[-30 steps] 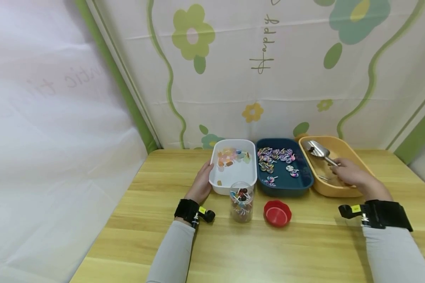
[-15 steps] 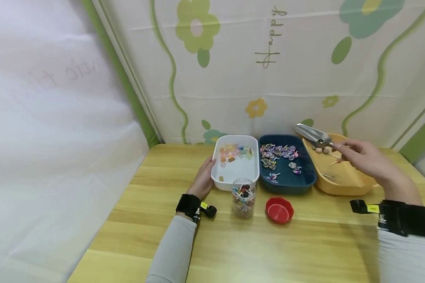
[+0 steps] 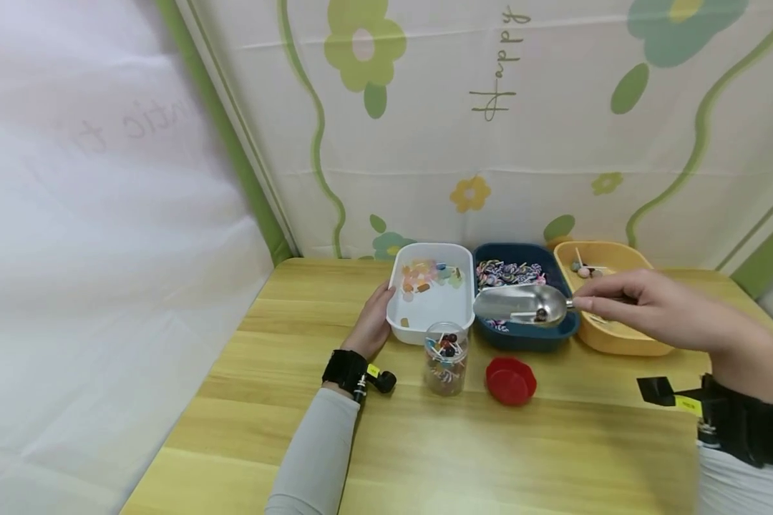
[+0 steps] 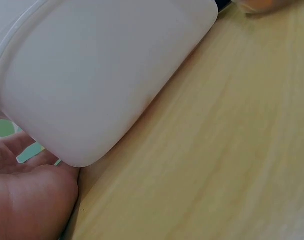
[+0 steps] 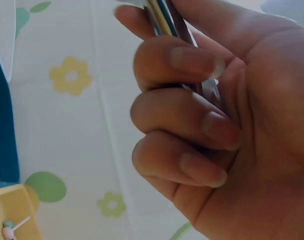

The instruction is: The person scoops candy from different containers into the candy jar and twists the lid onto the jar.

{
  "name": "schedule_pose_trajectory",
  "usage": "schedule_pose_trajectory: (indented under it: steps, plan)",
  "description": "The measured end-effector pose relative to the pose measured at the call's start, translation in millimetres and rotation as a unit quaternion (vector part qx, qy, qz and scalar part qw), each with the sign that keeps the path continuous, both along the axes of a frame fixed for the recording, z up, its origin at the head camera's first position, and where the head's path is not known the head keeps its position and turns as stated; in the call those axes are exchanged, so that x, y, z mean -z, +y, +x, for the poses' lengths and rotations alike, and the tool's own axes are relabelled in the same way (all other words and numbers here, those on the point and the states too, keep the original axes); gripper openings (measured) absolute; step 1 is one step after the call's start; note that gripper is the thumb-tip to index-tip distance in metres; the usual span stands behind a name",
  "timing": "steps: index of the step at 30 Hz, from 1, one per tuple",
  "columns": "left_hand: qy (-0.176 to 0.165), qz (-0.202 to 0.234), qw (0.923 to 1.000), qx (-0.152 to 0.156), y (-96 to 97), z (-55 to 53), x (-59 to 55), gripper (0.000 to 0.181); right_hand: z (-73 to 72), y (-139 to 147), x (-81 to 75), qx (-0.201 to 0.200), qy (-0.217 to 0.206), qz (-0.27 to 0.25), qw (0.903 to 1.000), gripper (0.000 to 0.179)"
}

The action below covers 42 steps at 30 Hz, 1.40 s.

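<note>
My right hand (image 3: 650,307) grips the handle of a metal scoop (image 3: 515,302), fingers curled round it in the right wrist view. Inside the scoop lies a small dark-headed lollipop (image 3: 541,315) with a white stick. The scoop is over the navy bin (image 3: 557,334), partly covering its swirl lollipops. My left hand (image 3: 370,325) rests against the left side of the white bin (image 3: 431,315), its fingers reaching behind the wall in the left wrist view. A clear jar (image 3: 446,383), partly filled with mixed small lollipops, stands in front of the white bin.
A yellow bin (image 3: 638,343) with several round lollipops stands right of the navy one. A red scalloped lid (image 3: 511,381) lies right of the jar on the wooden table (image 3: 477,458). A flower-printed cloth (image 3: 412,143) hangs behind the bins.
My right hand has lifted the scoop from the yellow bin and carried it left, over the navy bin. The left hand stays at the white bin. The head view has shifted slightly.
</note>
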<state>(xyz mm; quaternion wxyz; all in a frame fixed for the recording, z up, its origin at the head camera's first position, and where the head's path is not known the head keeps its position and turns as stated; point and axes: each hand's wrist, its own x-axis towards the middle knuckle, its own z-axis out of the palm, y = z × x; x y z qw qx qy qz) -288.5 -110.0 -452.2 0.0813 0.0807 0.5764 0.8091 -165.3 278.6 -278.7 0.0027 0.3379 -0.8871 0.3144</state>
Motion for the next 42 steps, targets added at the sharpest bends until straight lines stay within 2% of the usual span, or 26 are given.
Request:
schedule_pose_trajectory:
  steps: [7,12,16,24,29,35,39,42]
  plan:
    - [-0.012,-0.008,0.9999,-0.008,0.5,-1.4,-1.8,0.049,9.6,-20.4,-4.4,-0.011,0.035,0.05,0.9981,0.015]
    - [-0.005,-0.003,1.0,0.0,-0.7,2.1,0.4,0.048,11.7,-30.8,-3.0,-0.042,0.064,0.05,0.9958,0.017]
    - [-0.005,-0.005,1.0,-0.005,-0.9,0.6,0.7,0.047,12.2,-34.5,-3.3,-0.055,0.046,0.054,0.996,0.016]
    - [-0.004,0.002,1.0,-0.006,0.2,-1.4,1.6,0.048,14.9,-40.6,-3.7,-0.038,0.014,0.07,0.9967,0.014]
    - [-0.013,-0.001,0.9999,-0.005,-0.4,-0.8,2.2,0.048,17.0,-42.0,-3.4,-0.041,0.012,0.069,0.9967,0.014]
    - [-0.015,-0.007,0.9998,-0.008,-0.1,-2.1,1.6,0.049,17.1,-39.9,-4.1,-0.052,0.035,0.065,0.9959,0.015]
    - [-0.016,-0.008,0.9998,-0.01,0.0,-2.7,1.2,0.048,20.5,-30.8,-8.8,-0.02,0.044,0.069,0.9964,0.017]
    - [-0.018,-0.006,0.9998,-0.009,0.1,-2.5,0.5,0.048,25.4,-18.1,-12.7,0.041,0.057,0.065,0.9954,0.019]
